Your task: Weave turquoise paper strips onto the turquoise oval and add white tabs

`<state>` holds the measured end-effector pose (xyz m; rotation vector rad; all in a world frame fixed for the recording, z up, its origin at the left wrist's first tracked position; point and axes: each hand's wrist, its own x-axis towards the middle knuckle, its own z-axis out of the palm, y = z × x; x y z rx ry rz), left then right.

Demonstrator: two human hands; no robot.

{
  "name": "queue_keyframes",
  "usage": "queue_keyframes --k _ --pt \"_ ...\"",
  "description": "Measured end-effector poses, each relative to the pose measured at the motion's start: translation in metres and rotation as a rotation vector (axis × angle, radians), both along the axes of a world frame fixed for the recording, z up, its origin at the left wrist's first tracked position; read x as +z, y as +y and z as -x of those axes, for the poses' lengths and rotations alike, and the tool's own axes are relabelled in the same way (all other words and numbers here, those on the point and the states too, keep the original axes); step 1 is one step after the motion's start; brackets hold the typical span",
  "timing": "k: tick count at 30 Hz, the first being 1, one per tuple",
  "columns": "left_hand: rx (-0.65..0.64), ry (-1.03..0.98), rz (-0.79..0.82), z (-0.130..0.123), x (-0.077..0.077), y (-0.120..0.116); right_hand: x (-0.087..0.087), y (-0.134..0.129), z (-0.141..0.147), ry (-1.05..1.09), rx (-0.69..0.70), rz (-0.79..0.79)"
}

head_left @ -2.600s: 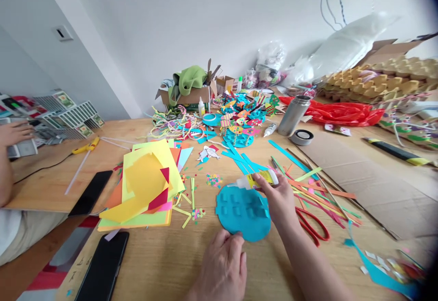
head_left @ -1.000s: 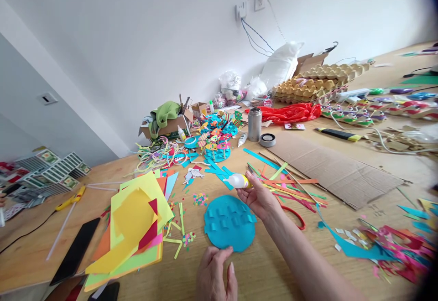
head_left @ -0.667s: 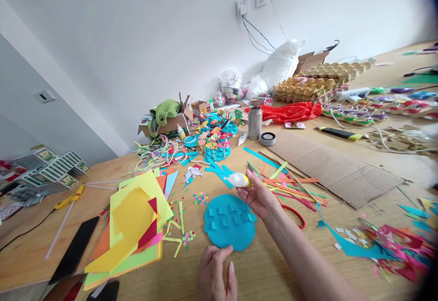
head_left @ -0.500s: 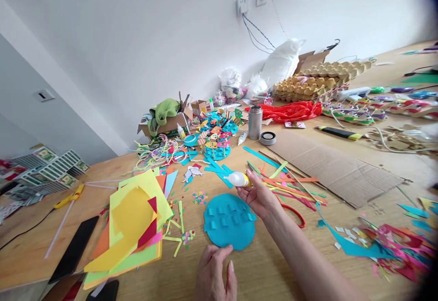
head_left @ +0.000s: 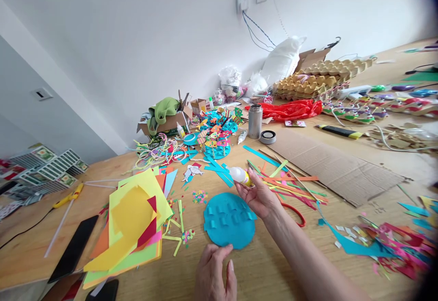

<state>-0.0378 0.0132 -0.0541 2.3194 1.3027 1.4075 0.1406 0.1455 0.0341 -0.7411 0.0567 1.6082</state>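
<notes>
A round blue paper disc with rows of raised paper loops lies on the wooden table. My right hand is wrapped round a small white glue bottle with a yellow label, held above the disc's upper right edge. At the disc's lower edge is my left hand, its thumb and forefinger apart, the forefinger tip at the rim; nothing shows in it. Behind the disc are loose blue strips and a small heap of coloured dots.
Coloured paper sheets lie to the left. Red-handled scissors and thin paper strips lie on the right, near a cardboard sheet. Farther back stand a metal flask and decorated blue paper pieces.
The glue bottle in my right hand has tilted and shifted slightly right, its nozzle turning upward and away from view. My left hand and the blue disc look almost unchanged.
</notes>
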Motion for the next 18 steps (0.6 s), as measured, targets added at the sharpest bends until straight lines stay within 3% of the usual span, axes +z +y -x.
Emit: queue_keyframes --k 18 --pt "-0.009 -0.008 -0.016 0.0012 0.0033 0.0019 -0.0097 0.0035 0.0000 -0.010 -0.036 -0.010"
